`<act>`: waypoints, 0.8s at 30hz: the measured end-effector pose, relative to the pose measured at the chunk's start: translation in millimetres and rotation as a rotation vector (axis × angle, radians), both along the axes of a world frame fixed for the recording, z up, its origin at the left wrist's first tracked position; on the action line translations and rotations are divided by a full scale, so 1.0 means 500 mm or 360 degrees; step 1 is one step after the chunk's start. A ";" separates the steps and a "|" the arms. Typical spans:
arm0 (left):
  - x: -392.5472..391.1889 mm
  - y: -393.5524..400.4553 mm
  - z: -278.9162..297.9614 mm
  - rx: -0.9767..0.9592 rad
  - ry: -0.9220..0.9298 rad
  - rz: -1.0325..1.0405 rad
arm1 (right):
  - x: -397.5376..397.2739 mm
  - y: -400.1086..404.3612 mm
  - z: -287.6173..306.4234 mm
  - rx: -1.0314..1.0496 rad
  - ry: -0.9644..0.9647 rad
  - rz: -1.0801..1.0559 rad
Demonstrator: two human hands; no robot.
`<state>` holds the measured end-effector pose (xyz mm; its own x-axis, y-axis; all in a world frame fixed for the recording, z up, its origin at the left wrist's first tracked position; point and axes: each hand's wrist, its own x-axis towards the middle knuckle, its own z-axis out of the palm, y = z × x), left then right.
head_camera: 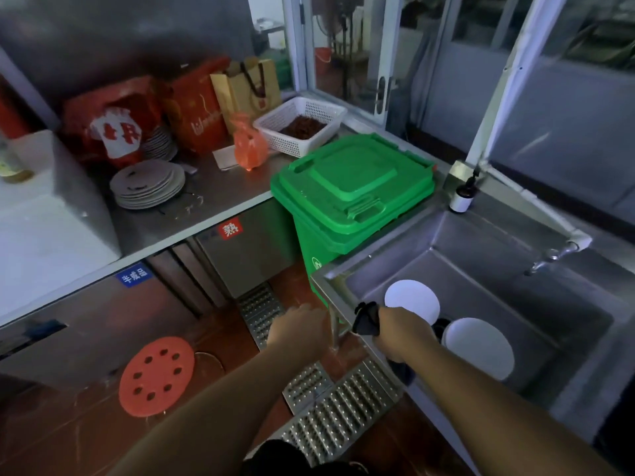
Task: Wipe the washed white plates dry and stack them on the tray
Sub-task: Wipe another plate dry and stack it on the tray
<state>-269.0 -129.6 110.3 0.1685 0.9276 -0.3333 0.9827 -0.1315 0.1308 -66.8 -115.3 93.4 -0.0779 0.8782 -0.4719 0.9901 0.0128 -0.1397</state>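
Two white plates lie in the steel sink (515,235): one (412,298) at the basin's near left, the other (481,348) to its right. My right hand (398,333) is over the sink's front left rim, closed on a dark cloth (366,319) that bunches out to the left of the fist. My left hand (297,329) hovers left of the sink over the floor, back of the hand up; nothing shows in it and its fingers point away, partly hidden. No tray is in view.
A green lidded bin (354,190) stands between sink and steel counter (220,194). On the counter are stacked grey plates (149,183), red bags, a white basket (302,128). A red stool (156,374) and metal floor grates (330,417) lie below. A faucet (549,257) overhangs the sink.
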 end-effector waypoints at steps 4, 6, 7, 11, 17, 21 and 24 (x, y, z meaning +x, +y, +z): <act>0.026 0.104 -0.030 0.0014 -0.0040 -0.0122 | 0.029 0.065 -0.022 -0.0094 0.0019 -0.0188; 0.043 0.160 -0.052 0.0027 -0.0068 -0.0199 | 0.045 0.096 -0.037 -0.0106 0.0048 -0.0305; 0.051 0.190 -0.060 0.0042 -0.0088 -0.0238 | 0.054 0.111 -0.045 -0.0101 0.0058 -0.0361; 0.083 0.311 -0.090 0.0007 -0.0119 -0.0429 | 0.086 0.176 -0.080 -0.0120 0.0065 -0.0606; 0.112 0.459 -0.133 -0.0081 0.0024 -0.0844 | 0.121 0.226 -0.147 -0.0188 0.0144 -0.1040; 0.153 0.516 -0.149 -0.0152 0.0032 -0.1009 | 0.117 0.206 -0.125 -0.0122 0.0164 -0.1261; 0.201 0.537 -0.166 -0.0200 0.0010 -0.1124 | 0.135 0.189 -0.136 -0.0143 0.0168 -0.1376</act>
<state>-168.3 139.1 27.3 0.7121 0.5525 -0.4332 0.6693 -0.7205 0.1814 0.8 -20.8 25.6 0.5511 0.6094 -0.5701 0.6296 -0.7520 -0.1952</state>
